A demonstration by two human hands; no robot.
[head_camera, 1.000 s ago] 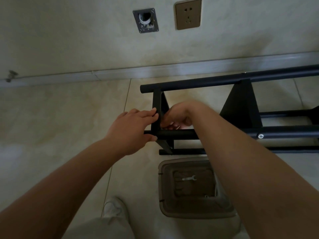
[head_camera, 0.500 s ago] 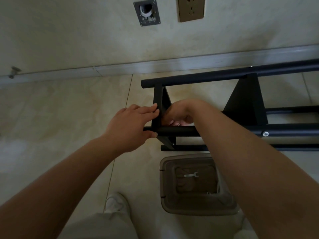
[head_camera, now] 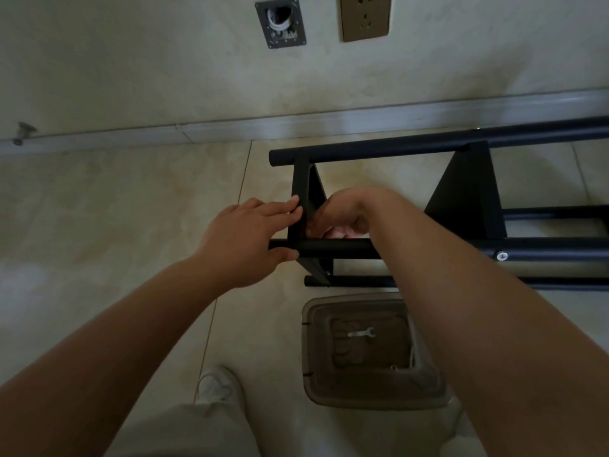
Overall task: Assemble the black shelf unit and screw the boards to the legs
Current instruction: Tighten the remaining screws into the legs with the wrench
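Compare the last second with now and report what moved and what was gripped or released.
Nothing taken hold of or let go. The left hand keeps its grip on the near black leg beside the end board; the right hand stays curled behind that board. Only the view shifted slightly. The wrench lies unmoved in the bin.

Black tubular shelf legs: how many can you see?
4: far leg nearest the wall, near leg under both hands, low leg beside the bin, fourth at right. None seems hidden.
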